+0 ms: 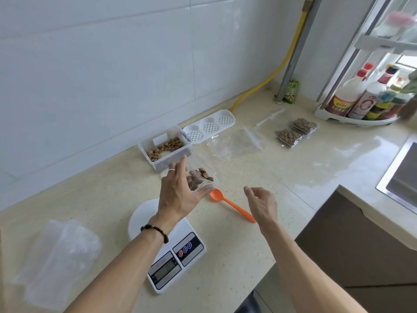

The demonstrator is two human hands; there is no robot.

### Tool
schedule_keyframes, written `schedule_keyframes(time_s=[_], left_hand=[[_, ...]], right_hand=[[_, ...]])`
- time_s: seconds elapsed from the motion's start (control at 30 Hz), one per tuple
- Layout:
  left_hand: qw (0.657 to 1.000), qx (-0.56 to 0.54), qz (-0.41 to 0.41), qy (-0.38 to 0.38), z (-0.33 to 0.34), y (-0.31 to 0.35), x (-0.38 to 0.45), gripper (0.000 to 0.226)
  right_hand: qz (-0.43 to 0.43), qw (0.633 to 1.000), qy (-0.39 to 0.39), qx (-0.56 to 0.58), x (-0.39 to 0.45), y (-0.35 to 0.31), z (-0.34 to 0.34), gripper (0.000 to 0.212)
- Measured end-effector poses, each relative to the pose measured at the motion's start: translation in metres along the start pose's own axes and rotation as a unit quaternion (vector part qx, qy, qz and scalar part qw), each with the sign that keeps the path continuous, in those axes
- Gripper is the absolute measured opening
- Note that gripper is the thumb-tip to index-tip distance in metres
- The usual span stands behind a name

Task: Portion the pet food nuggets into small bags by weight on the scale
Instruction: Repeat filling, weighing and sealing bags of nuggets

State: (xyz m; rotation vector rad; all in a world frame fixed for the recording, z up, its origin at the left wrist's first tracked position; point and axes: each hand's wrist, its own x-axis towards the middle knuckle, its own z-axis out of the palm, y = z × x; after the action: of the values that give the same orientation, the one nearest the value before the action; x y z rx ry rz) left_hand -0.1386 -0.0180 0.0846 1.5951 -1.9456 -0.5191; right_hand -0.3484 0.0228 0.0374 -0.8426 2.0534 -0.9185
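My left hand [178,190] holds a small clear bag of brown nuggets [203,178] between thumb and fingers, lifted above the counter just beyond the white scale [171,254]. My right hand [262,203] hovers empty with loosely curled fingers over the handle end of an orange spoon [230,203] lying on the counter. A clear tub of nuggets [165,151] stands by the wall, its white perforated lid [209,126] beside it. Two filled bags [295,132] lie at the right. An empty clear bag [237,143] lies flat between the tub and them.
A stack of empty clear bags [58,251] lies at the left. A corner rack with bottles [365,98] stands at the back right. A sink edge [397,177] is at the far right. A yellow hose [282,66] and a metal pipe [293,57] run up the wall.
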Motion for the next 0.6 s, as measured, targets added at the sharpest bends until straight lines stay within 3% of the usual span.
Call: schedule_keyframes(time_s=[0.17, 0.3, 0.4, 0.5, 0.6], left_hand=[[1.0, -0.014, 0.011, 0.014, -0.003, 0.01, 0.008, 0.128], [0.998, -0.038, 0.024, 0.037, -0.008, 0.019, 0.01, 0.126], [0.997, -0.055, 0.015, 0.048, -0.016, 0.021, 0.011, 0.13], [0.995, -0.097, 0.001, 0.023, -0.026, 0.018, 0.007, 0.133], [0.984, -0.173, -0.03, -0.003, -0.035, 0.005, 0.004, 0.103]], right_hand=[[-0.209, 0.974, -0.076, 0.039, -0.016, -0.098, -0.014, 0.061], [-0.307, 0.935, -0.129, -0.121, -0.022, -0.149, -0.016, 0.02], [-0.353, 0.905, -0.131, -0.196, -0.026, -0.167, -0.015, 0.021], [-0.381, 0.896, -0.138, -0.182, -0.029, -0.176, -0.013, 0.019], [-0.397, 0.888, -0.173, -0.155, -0.033, -0.183, -0.011, 0.018]])
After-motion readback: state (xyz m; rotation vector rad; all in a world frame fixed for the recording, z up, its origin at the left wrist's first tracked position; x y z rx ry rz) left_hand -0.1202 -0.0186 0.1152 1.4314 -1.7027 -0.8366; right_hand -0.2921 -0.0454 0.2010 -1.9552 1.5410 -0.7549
